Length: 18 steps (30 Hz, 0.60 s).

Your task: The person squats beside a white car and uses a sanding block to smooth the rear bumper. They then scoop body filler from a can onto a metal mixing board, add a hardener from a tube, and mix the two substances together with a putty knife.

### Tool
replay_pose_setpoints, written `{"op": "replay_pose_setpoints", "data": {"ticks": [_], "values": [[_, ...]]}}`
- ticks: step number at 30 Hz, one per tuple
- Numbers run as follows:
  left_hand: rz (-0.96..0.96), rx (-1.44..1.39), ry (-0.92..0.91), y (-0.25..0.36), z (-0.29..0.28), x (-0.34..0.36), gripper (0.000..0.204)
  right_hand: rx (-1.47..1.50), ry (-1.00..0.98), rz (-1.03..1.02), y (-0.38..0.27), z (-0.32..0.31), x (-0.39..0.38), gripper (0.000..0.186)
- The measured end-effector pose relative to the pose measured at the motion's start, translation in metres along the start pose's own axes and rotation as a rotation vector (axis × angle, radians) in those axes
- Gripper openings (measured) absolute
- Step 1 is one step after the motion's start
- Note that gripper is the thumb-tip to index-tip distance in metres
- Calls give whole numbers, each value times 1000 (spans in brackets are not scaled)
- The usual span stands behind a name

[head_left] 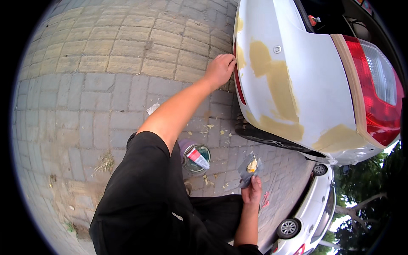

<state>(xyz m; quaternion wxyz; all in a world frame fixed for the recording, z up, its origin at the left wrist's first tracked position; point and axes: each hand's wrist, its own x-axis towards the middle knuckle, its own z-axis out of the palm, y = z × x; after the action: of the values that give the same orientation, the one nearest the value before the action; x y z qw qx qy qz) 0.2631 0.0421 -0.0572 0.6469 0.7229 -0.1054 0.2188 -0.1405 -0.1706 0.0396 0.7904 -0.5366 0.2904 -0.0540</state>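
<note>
My left hand (pixel 221 70) reaches out to the edge of a white car's rear bumper (pixel 316 80), next to a narrow red reflector (pixel 239 85). Its fingers are closed together, and what they hold, if anything, is hidden. Patches of tan body filler (pixel 278 87) cover parts of the bumper. Lower down, my right hand (pixel 253 190) grips a thin grey mixing plate (pixel 245 172) by its near edge. On that plate sits a dab of cream and yellow putty (pixel 252 165).
A round tin (pixel 190 166) stands on the paving near my legs, with a red and white tube (pixel 198 158) lying on top. Masking tape (pixel 346 68) borders the red tail light (pixel 378 89). Putty scraps (pixel 207 180) litter the bricks. Another white car (pixel 310 208) is parked at lower right.
</note>
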Motion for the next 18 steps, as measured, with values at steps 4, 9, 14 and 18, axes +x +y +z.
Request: {"op": "replay_pose_setpoints", "data": {"ticks": [4, 9, 14, 18], "values": [[-3, -22, -29, -1, 1, -6, 15, 10, 13, 5, 0, -1, 0, 22], [-135, -69, 174, -7, 1, 13, 25, -12, 3, -14, -2, 5, -3, 22], [111, 55, -224, 25, 23, -66, 77, 25, -4, -19, -3, 7, -3, 24], [127, 38, -334, 42, 29, -96, 94, 22, -29, -43, -6, 9, -4, 28]]}}
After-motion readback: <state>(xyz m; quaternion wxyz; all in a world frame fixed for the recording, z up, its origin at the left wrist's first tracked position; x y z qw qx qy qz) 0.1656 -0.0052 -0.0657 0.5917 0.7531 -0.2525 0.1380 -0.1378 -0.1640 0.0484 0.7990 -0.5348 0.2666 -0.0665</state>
